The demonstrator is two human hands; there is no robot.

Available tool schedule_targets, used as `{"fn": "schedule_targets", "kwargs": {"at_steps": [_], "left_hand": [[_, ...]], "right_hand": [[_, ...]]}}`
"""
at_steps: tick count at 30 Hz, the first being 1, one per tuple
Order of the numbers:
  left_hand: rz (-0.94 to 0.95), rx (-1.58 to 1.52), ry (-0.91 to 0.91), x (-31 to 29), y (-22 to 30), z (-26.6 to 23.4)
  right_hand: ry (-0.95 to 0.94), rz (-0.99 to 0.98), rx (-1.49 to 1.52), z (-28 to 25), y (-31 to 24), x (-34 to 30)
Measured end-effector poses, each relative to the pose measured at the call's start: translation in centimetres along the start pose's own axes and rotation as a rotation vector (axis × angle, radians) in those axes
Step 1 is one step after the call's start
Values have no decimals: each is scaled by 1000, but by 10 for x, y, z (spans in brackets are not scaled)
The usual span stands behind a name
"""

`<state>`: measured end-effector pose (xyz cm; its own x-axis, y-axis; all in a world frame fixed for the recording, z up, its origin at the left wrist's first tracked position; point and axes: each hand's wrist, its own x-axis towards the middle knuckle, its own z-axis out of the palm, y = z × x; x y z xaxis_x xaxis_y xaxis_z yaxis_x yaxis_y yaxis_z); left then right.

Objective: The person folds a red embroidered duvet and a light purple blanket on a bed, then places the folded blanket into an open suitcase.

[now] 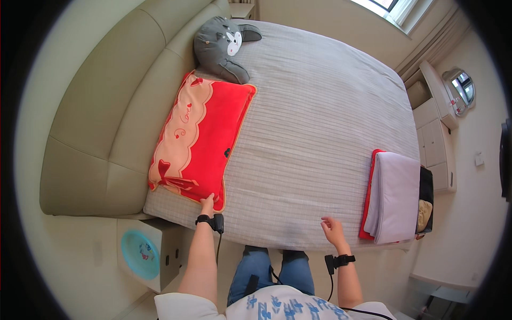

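Observation:
A red pillow (218, 133) with a cream scalloped band lies at the head end of the bed. My left hand (208, 202) is closed on its near edge, close to the right corner; some fingers are hidden by the fabric. My right hand (333, 232) hovers over the near side of the bed with nothing in it, its fingers loosely bent and apart. A folded stack of pale lavender bedding (397, 197), with red cloth showing beneath, sits to the right of that hand, apart from it.
The bed (320, 106) has a grey ribbed cover and a padded beige headboard (106, 128) on the left. A grey plush animal cushion (216, 50) lies beyond the pillow. A nightstand (169, 256) carries a turquoise basin (140, 255). Dark items (425, 197) lie beside the bedding stack.

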<state>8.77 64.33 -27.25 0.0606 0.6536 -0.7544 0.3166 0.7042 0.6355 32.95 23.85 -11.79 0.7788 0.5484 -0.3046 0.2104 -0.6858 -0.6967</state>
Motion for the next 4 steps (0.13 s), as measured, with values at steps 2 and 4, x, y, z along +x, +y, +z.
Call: {"fn": "schedule_targets", "kwargs": {"at_steps": [2,4], "left_hand": [[-36,41,68,30,4,1],[-70,76,167,61,6,-17]], "right_hand": [[-20,-34,-66,11,11,-1],[-44,-10,-57,25,19,1]]}}
